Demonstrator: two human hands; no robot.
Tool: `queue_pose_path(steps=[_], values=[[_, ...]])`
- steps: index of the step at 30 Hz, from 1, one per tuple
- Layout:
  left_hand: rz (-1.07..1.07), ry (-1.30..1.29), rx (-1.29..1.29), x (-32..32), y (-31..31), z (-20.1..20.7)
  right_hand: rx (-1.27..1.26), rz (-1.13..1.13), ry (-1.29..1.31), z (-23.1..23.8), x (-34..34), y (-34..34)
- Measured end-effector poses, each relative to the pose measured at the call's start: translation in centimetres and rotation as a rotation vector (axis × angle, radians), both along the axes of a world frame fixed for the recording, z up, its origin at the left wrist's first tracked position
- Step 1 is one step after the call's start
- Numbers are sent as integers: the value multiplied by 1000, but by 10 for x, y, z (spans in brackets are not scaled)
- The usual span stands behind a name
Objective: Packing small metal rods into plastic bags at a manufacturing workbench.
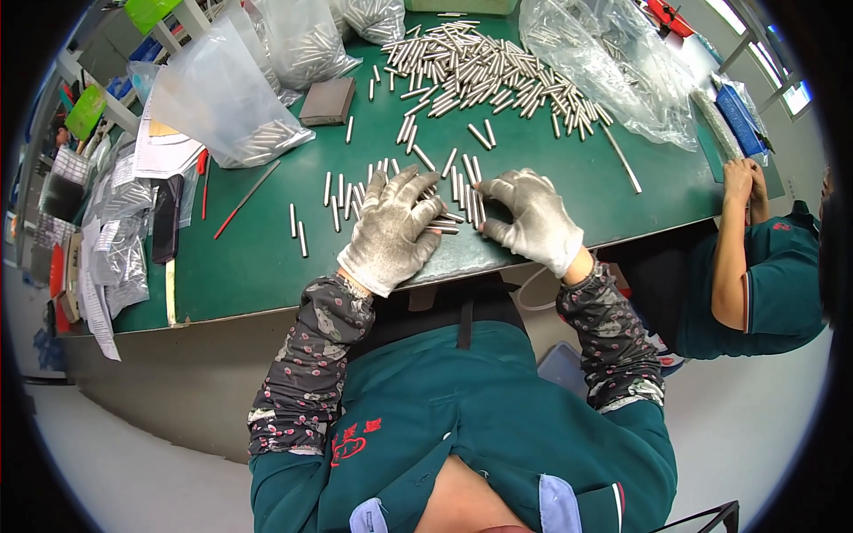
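My left hand (391, 229), in a worn white glove, lies with its fingers spread over a cluster of short metal pins (336, 213) near the table's front edge. More pins stick out between its fingertips and beside its thumb. My right hand (531, 218), gloved as well, is curved at the right end of a loose row of pins (466, 182). Its thumb and forefinger stand apart, touching or nearly touching the outermost pins. The undersides of both hands are hidden, as are the pins beneath the left palm.
A large heap of pins (484, 67) covers the table's far middle. Plastic bags (227, 98), a dark block (328, 102), a phone (166, 218) and a thin red-handled tool (233, 218) lie left. At right are a clear bag (613, 80), a long rod (622, 160) and another person's hands (745, 182).
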State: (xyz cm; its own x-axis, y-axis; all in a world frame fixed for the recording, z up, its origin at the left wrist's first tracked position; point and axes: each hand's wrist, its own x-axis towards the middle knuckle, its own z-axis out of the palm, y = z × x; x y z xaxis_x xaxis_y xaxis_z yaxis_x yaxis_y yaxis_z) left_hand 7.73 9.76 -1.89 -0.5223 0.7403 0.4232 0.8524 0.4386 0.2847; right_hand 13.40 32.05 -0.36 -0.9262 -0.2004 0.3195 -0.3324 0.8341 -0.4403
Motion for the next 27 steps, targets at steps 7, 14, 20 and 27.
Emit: queue_pose_path(steps=[7,14,20,27], values=[[1,-16,31,-3,-1,-1,208,49,-175,11,-19,-9],[-34,13,93,-5,-1,-5,189,51,-97,11,-13,-11],[-42,5,161,-4,-2,-4,317,-6,-78,14,-3,-25],[-67,-2,38,1,-10,0,246,158,-140,17,10,-23]])
